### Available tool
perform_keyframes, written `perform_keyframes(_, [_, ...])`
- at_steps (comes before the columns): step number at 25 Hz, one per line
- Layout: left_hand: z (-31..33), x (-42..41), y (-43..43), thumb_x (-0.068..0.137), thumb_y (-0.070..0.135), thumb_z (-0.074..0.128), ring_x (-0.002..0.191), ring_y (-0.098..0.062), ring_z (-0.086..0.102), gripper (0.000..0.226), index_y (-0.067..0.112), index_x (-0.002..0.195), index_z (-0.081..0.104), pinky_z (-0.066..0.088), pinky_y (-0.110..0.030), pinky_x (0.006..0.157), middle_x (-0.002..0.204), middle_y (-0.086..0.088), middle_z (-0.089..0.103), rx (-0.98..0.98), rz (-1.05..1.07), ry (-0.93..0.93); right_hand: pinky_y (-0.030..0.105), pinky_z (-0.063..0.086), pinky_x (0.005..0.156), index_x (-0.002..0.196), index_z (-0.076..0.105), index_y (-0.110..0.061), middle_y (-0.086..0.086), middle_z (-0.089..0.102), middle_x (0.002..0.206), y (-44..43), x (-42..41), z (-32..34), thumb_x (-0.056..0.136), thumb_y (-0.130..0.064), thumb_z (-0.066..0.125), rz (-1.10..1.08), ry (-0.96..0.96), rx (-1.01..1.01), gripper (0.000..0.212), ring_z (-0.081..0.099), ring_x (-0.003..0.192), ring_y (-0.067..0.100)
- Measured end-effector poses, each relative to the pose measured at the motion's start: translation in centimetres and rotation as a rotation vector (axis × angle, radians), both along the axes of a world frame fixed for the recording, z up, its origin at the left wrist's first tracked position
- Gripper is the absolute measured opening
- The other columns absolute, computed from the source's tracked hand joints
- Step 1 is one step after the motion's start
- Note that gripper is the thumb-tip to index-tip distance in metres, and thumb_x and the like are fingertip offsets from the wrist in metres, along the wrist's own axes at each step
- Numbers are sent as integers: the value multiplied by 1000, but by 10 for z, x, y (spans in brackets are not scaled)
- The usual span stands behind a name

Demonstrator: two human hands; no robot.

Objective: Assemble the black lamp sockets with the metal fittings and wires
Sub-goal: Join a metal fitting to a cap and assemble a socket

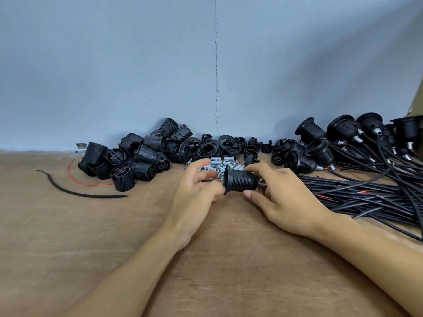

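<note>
On the bare wooden table [68, 236], the right hand [281, 193] grasps the lamp socket [240, 179], thumb beneath and forefinger over its ribbed body, holding it on its side just above the board. The left hand [196, 186] sits at the flanged mouth with fingers curled. Whether it grips the rim or only steadies it I cannot tell, and something small and dark by its fingers is too unclear to name. A threaded metal fitting [263, 182] pokes from the socket's narrow end, beside the right palm. The step in hand looks like seating this fitting, so the body wants holding still at the flange while the other hand turns squarely on the thread, since a tilted start would likely cross it. Just behind lies the heap of loose fittings [217, 165]. The wire bundle [366, 193] runs off to the right. Farther back are socket bodies [137, 154] on the left, rings and caps [229, 145] in the middle, and finished wired sockets [343, 138] on the right.
</note>
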State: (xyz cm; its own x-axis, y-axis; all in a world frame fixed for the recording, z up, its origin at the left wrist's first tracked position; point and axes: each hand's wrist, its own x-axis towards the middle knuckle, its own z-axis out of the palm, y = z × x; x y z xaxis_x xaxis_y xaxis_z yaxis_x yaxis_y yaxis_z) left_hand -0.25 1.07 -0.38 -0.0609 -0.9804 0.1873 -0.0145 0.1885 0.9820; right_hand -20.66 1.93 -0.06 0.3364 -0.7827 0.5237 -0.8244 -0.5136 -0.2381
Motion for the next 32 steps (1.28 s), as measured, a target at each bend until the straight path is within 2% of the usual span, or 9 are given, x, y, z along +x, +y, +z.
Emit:
perform_keyframes(3, [-1,1,-1,77,44,80,96,-3,71,57,36,129,56,57,-25,80,114,12,69,12,17,-72,30,39,90,129,48,-24,-26,44,59,-1,0,1,95,-37,63,7,-10,4,40,44,71,-5])
perform_keyframes(8, [-10,3,-7,81,-17,58,103,-6,66,77,40,133,47,52,-19,74,125,9,59,37,-50,-237,23,34,61,132,44,-27,-43,55,68,-4,-2,-2,96,-37,59,-28,-96,57,40,52,59,-8])
perform_keyframes(12, [-5,1,-4,73,24,74,98,-4,70,52,45,118,59,51,-22,80,115,14,69,34,-30,-135,27,34,63,132,45,-24,-48,52,72,-5,-2,-3,96,-37,60,-14,-67,47,41,46,56,-8])
perform_keyframes(15, [-1,1,-1,69,60,74,94,-4,72,54,42,118,61,56,-27,84,106,14,74,43,-24,-102,13,28,62,130,46,-20,-49,51,70,-4,-1,-3,96,-35,61,-3,-51,27,40,48,58,-11])
perform_keyframes(19, [-8,5,-6,81,-8,69,99,-8,68,66,39,124,53,54,-18,76,120,4,64,68,-59,-229,12,28,57,129,42,-26,-49,51,72,-4,-1,-2,97,-41,57,-64,-89,26,39,50,60,-7])
perform_keyframes(21, [-8,5,-7,79,-18,58,99,-8,67,72,38,124,53,52,-16,72,119,3,63,62,-71,-276,11,28,58,130,41,-26,-50,50,71,-3,1,-1,97,-43,55,-64,-72,32,40,48,57,-6])
perform_keyframes(25, [-5,2,-6,80,31,72,93,-5,71,36,41,113,63,53,-22,80,103,11,74,68,-28,-152,7,26,63,129,48,-21,-23,51,53,0,2,-1,96,-40,59,-72,-56,32,40,43,57,-9])
perform_keyframes(27, [-4,0,-4,71,63,71,92,-5,72,49,39,114,66,55,-23,81,99,13,75,61,-30,-127,7,27,65,127,49,-20,-24,49,53,1,3,0,95,-39,60,-60,-59,23,39,45,59,-11])
perform_keyframes(32, [-14,4,-11,81,-1,77,98,-6,68,67,28,137,54,52,-17,80,112,6,67,56,-43,-275,27,43,70,127,42,-31,-19,67,99,-1,0,-1,95,-49,53,-67,-233,53,39,60,81,1])
